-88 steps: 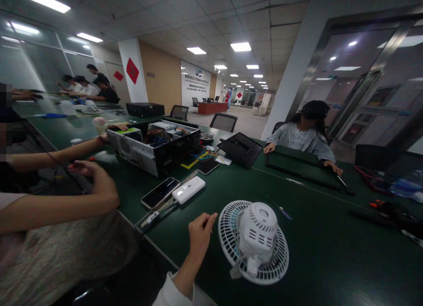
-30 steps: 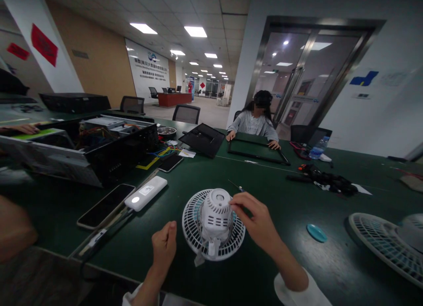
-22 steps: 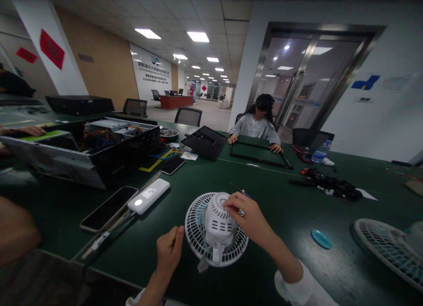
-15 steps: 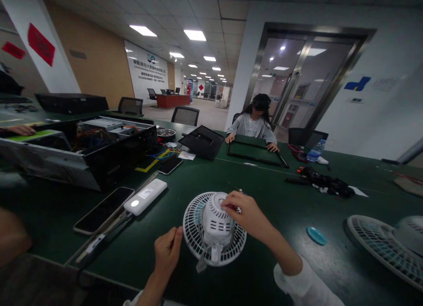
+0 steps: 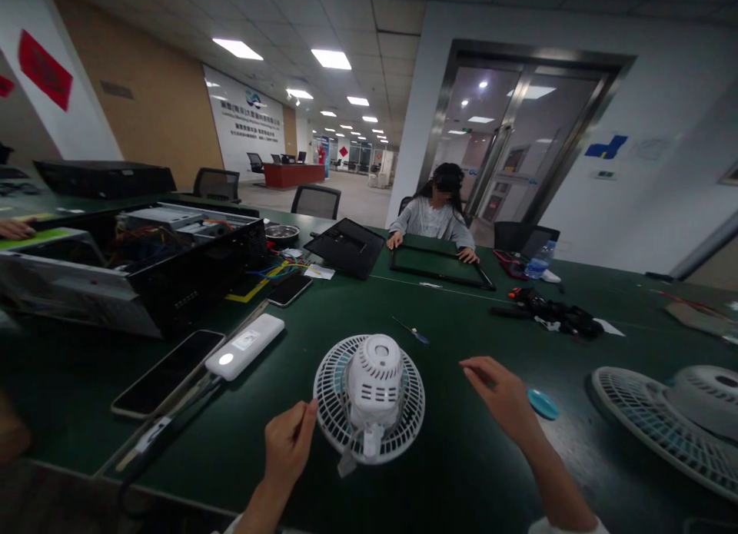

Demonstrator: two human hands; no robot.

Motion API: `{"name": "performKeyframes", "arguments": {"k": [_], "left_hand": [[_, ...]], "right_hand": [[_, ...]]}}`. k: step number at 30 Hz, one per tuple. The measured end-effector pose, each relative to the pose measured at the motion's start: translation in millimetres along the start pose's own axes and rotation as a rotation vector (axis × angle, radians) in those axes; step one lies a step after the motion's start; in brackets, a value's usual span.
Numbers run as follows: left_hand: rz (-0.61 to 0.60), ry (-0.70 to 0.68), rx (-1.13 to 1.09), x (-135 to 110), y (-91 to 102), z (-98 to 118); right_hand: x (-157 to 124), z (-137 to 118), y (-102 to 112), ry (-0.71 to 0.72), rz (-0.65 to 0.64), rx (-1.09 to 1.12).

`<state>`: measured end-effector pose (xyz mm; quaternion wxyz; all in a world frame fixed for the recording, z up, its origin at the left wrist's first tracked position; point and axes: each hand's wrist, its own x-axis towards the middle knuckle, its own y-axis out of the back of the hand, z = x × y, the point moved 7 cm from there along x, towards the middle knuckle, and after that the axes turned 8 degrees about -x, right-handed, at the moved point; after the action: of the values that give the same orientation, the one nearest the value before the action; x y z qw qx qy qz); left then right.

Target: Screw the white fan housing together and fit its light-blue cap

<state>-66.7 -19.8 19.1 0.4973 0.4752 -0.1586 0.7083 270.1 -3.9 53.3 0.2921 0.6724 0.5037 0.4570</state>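
On the green table (image 5: 461,472), head view.
Item: small white fan (image 5: 374,380), grille down, motor housing up, axis upright, front and centre.
Left hand (image 5: 288,449): curled shut, fingertips touching the grille rim on its left side; nearer of the 2.
Right hand (image 5: 504,399): loosely open, nothing seen in it, apart from the fan, which lies to its left.
Nearby: blue disc (image 5: 542,403) just beside the right hand; screwdriver (image 5: 410,331) beyond the fan.
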Motion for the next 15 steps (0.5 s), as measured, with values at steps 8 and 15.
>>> {"name": "performKeyframes", "arguments": {"k": [8,15], "left_hand": [[-0.03,-0.021,0.012,-1.0,-2.4,0.1],[-0.044,-0.028,0.141,-4.5,-6.7,-2.5]], "right_hand": [[37.9,28.0,-65.3,-0.124,-0.05,-0.105],[75.6,28.6,-108.4,-0.248,0.048,-0.013]]}}
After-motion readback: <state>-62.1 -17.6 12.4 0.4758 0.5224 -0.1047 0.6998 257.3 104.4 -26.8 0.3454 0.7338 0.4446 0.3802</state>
